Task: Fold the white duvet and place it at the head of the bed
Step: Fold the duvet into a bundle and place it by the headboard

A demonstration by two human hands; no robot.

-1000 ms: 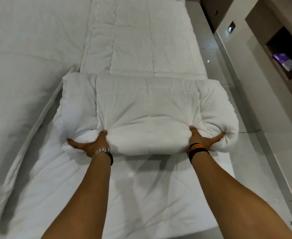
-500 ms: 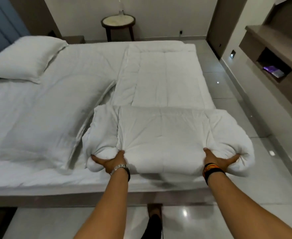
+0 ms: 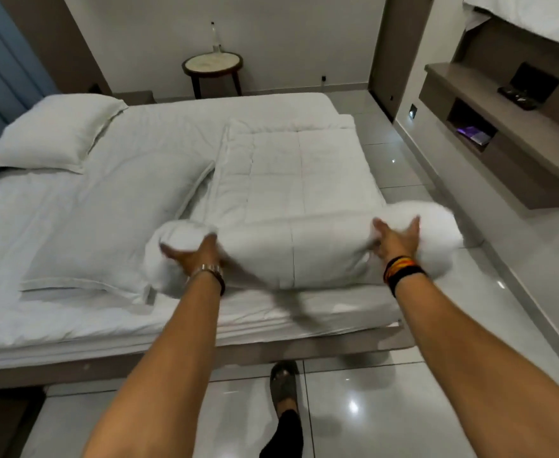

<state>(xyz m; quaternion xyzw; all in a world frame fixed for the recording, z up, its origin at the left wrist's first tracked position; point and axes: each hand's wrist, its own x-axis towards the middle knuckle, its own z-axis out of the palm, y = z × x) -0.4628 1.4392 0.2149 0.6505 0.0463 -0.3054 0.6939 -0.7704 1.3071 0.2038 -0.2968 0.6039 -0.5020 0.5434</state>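
Note:
The white duvet (image 3: 304, 173) lies as a long quilted strip along the right part of the bed (image 3: 205, 355). Its near end is doubled over into a thick fold (image 3: 324, 256) near the bed's front edge. My left hand (image 3: 194, 256) grips the fold's left end, thumb on top and fingers tucked around the bulge. My right hand (image 3: 393, 242) holds the right end the same way, where the puffy corner hangs past the mattress side. Both hands are motion-blurred. The head of the bed is at the far left by the blue headboard (image 3: 4, 87).
Two white pillows lie on the bed, one (image 3: 53, 133) at the headboard and a larger one (image 3: 106, 219) left of the duvet. A round side table (image 3: 212, 62) with a bottle (image 3: 216, 38) stands beyond the bed. A wall shelf (image 3: 489, 133) is at right. My foot (image 3: 284, 385) is on the tiled floor.
The view has pulled back and up from the bed. Both hands, still on the fold, have pushed it forward over the strip, and the fold looks rounder and thicker.

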